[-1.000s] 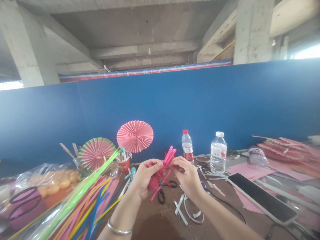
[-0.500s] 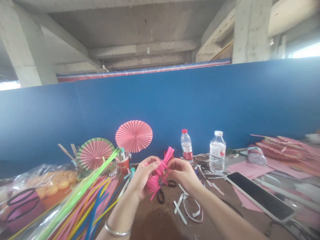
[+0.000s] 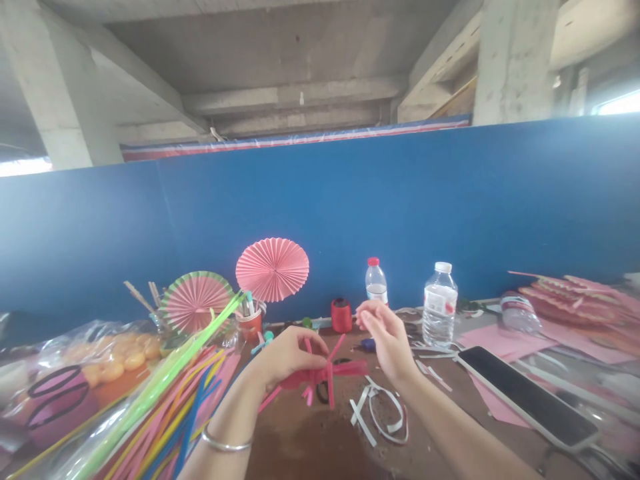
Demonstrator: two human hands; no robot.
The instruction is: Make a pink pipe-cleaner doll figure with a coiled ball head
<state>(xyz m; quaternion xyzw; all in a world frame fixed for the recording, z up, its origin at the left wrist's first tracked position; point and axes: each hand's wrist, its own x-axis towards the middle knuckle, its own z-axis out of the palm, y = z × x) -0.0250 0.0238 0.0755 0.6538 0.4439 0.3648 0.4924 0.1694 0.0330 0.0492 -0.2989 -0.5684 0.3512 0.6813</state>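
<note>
My left hand (image 3: pixel 295 357) grips a woven bundle of bright pink strips (image 3: pixel 353 368), low over the brown table. Its loose ends stick out to several sides, and the palm hides part of it. Apart from the bundle, my right hand (image 3: pixel 387 337) is raised in front of the red-capped bottle (image 3: pixel 376 280). Its fingers are loosely curled and nothing shows in them. Partly under the bundle lie scissors with black handles (image 3: pixel 323 393). A red spool-like thing (image 3: pixel 341 315) stands behind, between both hands.
Green, yellow and blue strips (image 3: pixel 185 413) lie at the left, beside a bag of orange balls (image 3: pixel 120 353). Pleated paper fans (image 3: pixel 273 269) stand behind. White scraps (image 3: pixel 387 417), a white-capped water bottle (image 3: pixel 440 307) and a phone (image 3: pixel 527 397) are to the right.
My right hand has let go of the pink bundle and moved right, towards the red-capped bottle. My left hand has lowered the bundle, turning it flatter. The red spool-like thing shows fully now.
</note>
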